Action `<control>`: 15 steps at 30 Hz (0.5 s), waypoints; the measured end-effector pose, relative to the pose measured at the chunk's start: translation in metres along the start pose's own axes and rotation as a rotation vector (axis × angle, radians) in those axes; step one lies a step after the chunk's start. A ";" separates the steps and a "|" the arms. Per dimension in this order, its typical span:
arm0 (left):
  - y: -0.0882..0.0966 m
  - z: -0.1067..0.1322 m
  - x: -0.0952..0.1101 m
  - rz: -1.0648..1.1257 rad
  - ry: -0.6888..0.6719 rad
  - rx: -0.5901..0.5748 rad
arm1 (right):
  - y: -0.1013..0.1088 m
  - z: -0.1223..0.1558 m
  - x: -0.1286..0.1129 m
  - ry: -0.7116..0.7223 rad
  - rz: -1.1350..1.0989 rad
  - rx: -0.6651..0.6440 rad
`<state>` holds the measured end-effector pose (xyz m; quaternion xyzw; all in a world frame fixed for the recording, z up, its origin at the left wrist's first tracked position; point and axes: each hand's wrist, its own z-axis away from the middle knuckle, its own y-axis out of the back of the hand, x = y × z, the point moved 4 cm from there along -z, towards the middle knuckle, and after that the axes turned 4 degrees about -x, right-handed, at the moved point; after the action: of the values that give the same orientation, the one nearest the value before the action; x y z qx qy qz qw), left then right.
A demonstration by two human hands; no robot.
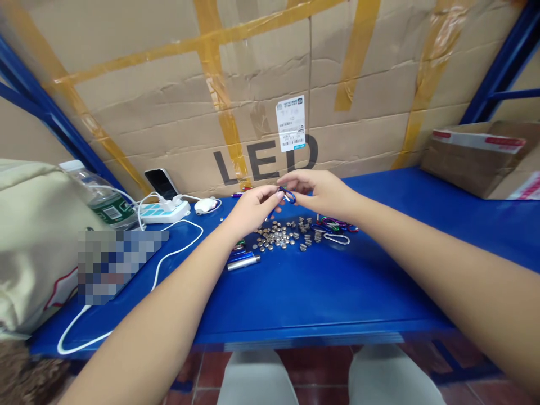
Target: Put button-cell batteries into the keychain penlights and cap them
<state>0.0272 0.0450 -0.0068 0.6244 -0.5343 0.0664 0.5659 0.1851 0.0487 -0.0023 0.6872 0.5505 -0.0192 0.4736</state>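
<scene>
My left hand (252, 210) and my right hand (321, 191) meet above the blue shelf (337, 292), fingers pinched together on a small blue carabiner (288, 195) held between them. Below the hands lies a heap of several small silver button cells (280, 235). Coloured carabiners (335, 226) and a silver one (337, 239) lie to the right of the heap. A small blue and silver flashlight (243, 260) lies on the shelf under my left wrist.
A large taped cardboard box (261, 101) marked LED stands behind. On the left are a power strip (163, 212) with white cables, a phone (161, 182), a water bottle (98, 194) and a beige bag (34, 225). A smaller cardboard box (481, 154) sits far right.
</scene>
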 end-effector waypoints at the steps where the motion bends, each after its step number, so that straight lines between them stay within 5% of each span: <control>1: 0.000 0.000 -0.001 0.017 0.000 -0.004 | 0.001 0.000 -0.001 0.034 0.056 -0.004; 7: -0.003 -0.002 -0.010 0.131 0.032 -0.049 | 0.010 0.000 -0.006 0.168 0.243 0.014; 15: 0.000 -0.003 -0.012 0.118 0.024 -0.035 | 0.004 0.001 0.001 -0.094 0.212 -0.008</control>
<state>0.0244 0.0543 -0.0139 0.5808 -0.5645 0.0978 0.5783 0.1891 0.0491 -0.0006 0.7380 0.4521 0.0011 0.5009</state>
